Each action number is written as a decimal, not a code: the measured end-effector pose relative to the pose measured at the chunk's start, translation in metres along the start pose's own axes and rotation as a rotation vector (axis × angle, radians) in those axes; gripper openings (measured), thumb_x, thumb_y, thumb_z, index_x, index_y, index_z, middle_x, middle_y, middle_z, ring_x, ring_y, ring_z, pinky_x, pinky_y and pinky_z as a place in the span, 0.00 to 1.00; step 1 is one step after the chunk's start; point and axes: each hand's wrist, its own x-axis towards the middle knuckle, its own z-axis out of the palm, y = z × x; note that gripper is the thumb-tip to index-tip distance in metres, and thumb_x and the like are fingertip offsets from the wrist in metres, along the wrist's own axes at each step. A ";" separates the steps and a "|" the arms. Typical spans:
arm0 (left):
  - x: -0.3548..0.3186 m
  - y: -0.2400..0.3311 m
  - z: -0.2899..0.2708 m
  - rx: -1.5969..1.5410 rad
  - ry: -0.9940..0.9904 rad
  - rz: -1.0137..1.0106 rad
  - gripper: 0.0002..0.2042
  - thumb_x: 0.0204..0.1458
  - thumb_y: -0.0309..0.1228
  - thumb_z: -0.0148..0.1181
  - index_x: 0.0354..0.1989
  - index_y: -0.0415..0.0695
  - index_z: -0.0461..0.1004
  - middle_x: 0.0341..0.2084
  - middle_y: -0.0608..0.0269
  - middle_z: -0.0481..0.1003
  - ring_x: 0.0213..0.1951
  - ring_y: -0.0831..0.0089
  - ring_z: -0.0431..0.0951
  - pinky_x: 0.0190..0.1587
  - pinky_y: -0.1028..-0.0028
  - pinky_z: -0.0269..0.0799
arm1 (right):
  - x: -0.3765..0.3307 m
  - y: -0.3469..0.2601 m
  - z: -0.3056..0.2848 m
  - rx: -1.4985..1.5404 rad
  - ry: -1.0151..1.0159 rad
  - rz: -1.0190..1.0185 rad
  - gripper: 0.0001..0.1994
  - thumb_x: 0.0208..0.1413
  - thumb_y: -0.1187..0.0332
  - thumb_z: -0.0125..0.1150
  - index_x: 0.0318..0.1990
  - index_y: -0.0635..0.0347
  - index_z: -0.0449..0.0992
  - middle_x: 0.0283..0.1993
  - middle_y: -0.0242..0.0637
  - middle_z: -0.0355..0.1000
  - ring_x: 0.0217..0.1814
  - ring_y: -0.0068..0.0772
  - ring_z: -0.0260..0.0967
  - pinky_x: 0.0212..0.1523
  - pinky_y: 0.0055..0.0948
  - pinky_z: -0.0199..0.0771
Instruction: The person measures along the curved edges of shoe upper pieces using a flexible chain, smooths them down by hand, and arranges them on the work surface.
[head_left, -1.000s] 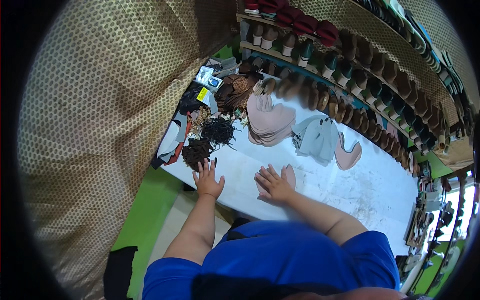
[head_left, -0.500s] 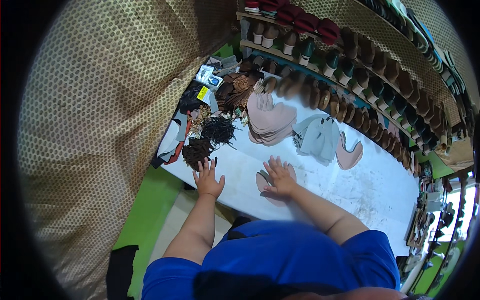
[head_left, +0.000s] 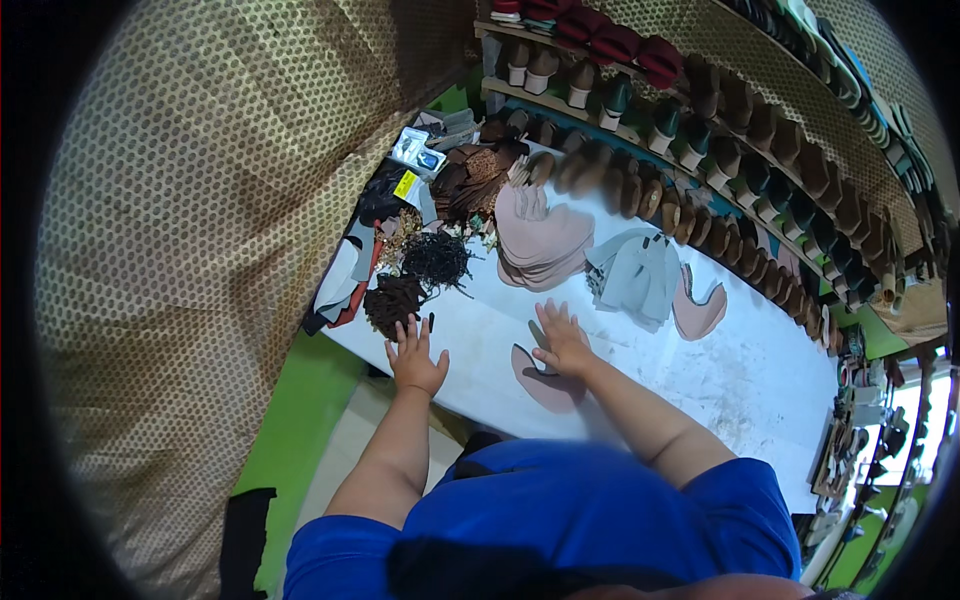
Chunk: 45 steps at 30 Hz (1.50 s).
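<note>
My left hand (head_left: 417, 365) lies with spread fingers at the table's front edge, its fingertips next to a heap of dark brown strips (head_left: 393, 303). A small dark piece sits by its fingertips. My right hand (head_left: 565, 345) is also open, fingers stretched forward, just beyond a pink curved shoe-upper piece (head_left: 553, 391) and partly over its far edge; whether it touches the piece I cannot tell. Farther back are a stack of pink curved pieces (head_left: 545, 248), a pile of grey pieces (head_left: 638, 278) and a single pink U-shaped piece (head_left: 700, 310).
The white tabletop (head_left: 690, 390) holds black strips (head_left: 437, 260), brown pieces (head_left: 470, 182) and a box with a blue picture (head_left: 418, 155) at the left. Behind it stand shelves of shoes (head_left: 720, 160). A patterned curtain (head_left: 230, 230) hangs at the left.
My right hand has shifted a little forward, away from me, uncovering more of the pink curved piece. The left hand stays where it was.
</note>
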 end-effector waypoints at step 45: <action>0.002 -0.003 -0.001 0.013 -0.017 -0.011 0.41 0.54 0.51 0.59 0.76 0.54 0.54 0.78 0.59 0.46 0.78 0.54 0.42 0.74 0.40 0.32 | -0.031 -0.055 0.009 -0.349 -0.129 -0.145 0.53 0.56 0.30 0.51 0.77 0.62 0.46 0.82 0.49 0.42 0.85 0.53 0.32 0.79 0.61 0.30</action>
